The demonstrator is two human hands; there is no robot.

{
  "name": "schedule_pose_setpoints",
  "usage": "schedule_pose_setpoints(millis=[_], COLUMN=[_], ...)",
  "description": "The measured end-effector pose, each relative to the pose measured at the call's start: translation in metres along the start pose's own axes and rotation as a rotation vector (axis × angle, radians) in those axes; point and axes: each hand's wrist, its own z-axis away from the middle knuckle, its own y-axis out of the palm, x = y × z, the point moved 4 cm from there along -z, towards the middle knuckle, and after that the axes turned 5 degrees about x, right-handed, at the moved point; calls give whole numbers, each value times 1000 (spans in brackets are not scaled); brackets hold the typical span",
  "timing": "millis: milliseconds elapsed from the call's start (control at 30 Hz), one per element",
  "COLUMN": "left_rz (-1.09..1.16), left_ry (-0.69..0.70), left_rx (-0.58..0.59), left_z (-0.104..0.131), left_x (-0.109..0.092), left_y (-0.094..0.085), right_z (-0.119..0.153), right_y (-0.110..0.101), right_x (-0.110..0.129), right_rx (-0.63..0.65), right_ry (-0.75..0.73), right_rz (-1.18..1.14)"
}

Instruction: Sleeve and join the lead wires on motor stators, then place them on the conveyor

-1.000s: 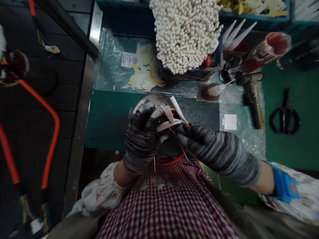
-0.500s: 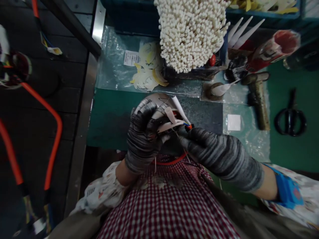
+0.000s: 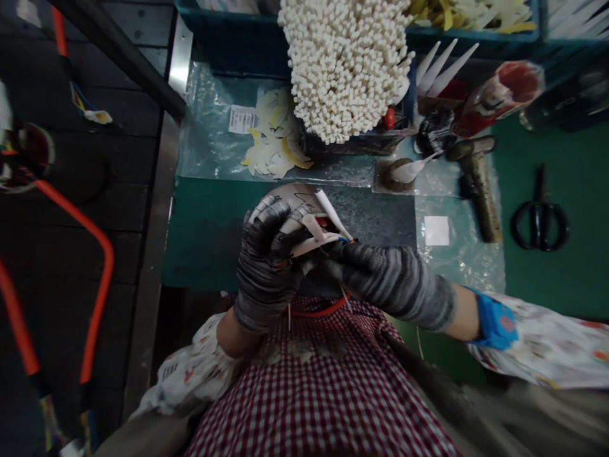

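My left hand (image 3: 271,266), in a grey striped glove, is wrapped round a rounded metal part (image 3: 299,195) with dark marks on it. White sleeves (image 3: 334,214) and pale tubing stick out of the part's opening, near a blue wire. Close against its right side, my right hand (image 3: 380,270) has its gloved fingers pressed together at the wires; what they pinch is too small and dark to make out. An orange-red cable (image 3: 318,311) curves below both hands, in front of the checked apron.
Behind the hands stands a heap of short white tubes (image 3: 347,70). To the right lie a hammer (image 3: 483,190), black scissors (image 3: 540,222) and a white-tipped bottle (image 3: 404,172). Orange cables (image 3: 102,254) hang at the left.
My right hand and forearm have moved left, closer to my left hand. The whole view has shifted slightly. My left hand still holds the metal part.
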Motion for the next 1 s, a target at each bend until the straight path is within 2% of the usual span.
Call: schedule_pose_setpoints(millis=[67, 100, 200, 267, 333, 400, 500, 600, 667, 733, 767, 833, 867, 933, 1000], left_rz=[-25, -23, 11, 22, 24, 32, 36, 39, 32, 10, -1, -12, -18, -35, -54], left_ry=[13, 23, 63, 62, 45, 25, 36, 51, 54, 54, 51, 46, 49, 61, 50], left_rx=[16, 25, 35, 31, 26, 34, 28, 1, -9, -11, -7, 9, 14, 13, -5], left_z=[-1, -1, -2, -2, -2, -3, -6, -8, -8, -9, -9, -10, -11, -10, -8], left_x=[2, 3, 6, 8, 9, 11, 10, 6, 3, 2, 2, 2, 2, 1, -1], left_y=[0, 0, -1, -2, -3, -2, -1, 1, 2, 3, 3, 4, 5, 6, 9], right_z=[2, 7, 36, 58, 78, 93, 105, 101, 92, 82, 77, 57, 46, 26, 11], right_y=[1, -1, -20, -36, -48, -50, -27, 3, 11, 10, 7, 7, 10, 17, 26], right_x=[0, -1, -19, -41, -70, -103, -154, -181, -170, -135, -112, -56, -31, 0, 10], right_rx=[-1, -40, -241, -352, -497, -636, -665, -638, -671, -755, -781, -585, -433, -200, -105], right_ry=[29, 5, -129, -158, -67, 113, 402, 501, 483, 407, 335, 72, 17, 65, 95], right_rz=[-58, -66, -57, -76, -62, 36, 216, 290, 336, 294, 194, 32, 23, 129, 254])
